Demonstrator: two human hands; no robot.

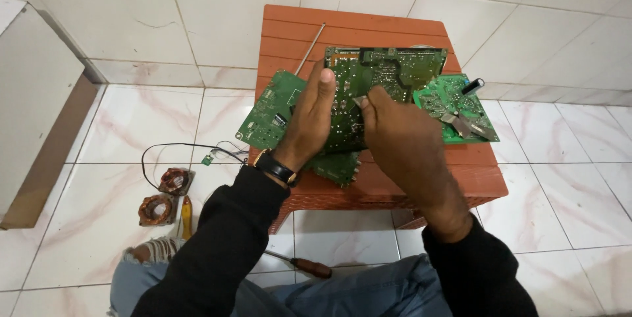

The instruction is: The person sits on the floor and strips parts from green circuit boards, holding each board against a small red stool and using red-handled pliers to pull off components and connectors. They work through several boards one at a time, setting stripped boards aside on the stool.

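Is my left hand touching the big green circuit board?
Touching. The head view shows the left hand gripping the circuit board at its left edge, thumb over the face.

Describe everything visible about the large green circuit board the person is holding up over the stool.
The large green circuit board is a flat rectangular panel, solder side toward the camera, dotted with silvery joints and pale traces. It is tilted up above the orange stool. The left hand holds its left edge, thumb on the face. The right hand presses a small metal tool against its middle. Other green boards lie beneath and beside it.
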